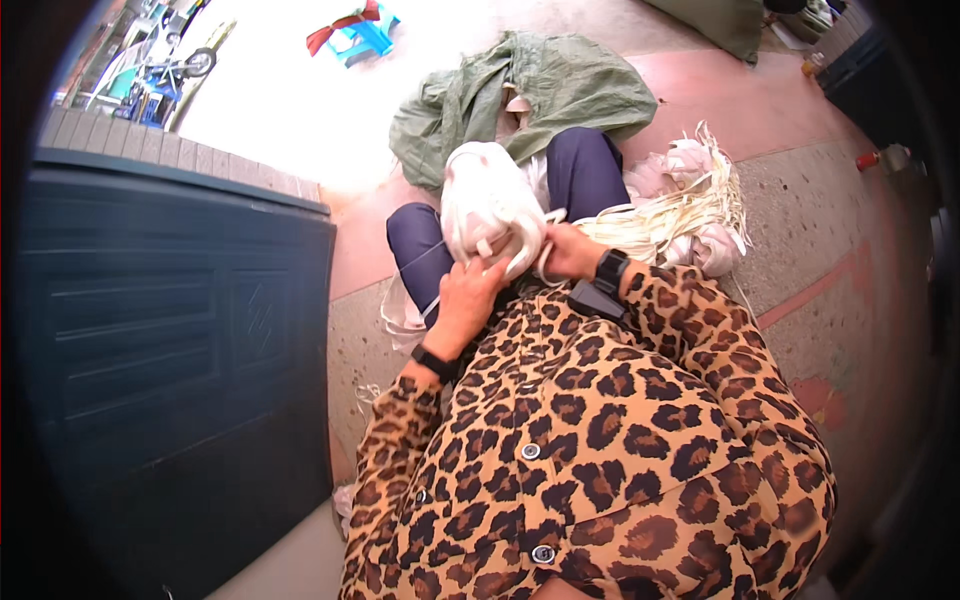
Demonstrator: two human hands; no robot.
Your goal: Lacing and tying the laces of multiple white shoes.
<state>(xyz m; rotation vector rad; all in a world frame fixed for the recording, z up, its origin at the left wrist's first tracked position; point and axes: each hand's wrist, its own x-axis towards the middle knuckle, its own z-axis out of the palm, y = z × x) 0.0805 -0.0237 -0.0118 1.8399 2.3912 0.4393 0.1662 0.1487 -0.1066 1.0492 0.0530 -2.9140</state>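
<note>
A bulky white bundle of soft bands or cloth [485, 195] rests in my lap between my knees, with loops hanging at its near end. My left hand [468, 302] is closed on the bundle's near lower edge, its fingertips beside a short pale tab. At the bundle's right side, my right hand [572, 250] has its fingers pinched around a white loop. The fingertips of the right hand are partly hidden. A thin pale thread runs from the bundle past my left knee.
A green woven sack [580, 85] lies crumpled beyond my knees. Right of my leg is a heap of cream strips [690, 215] with white cloth. A dark blue panelled door [180, 310] stands at left. Farther off are a blue stool [368, 38] and a motorbike [160, 70].
</note>
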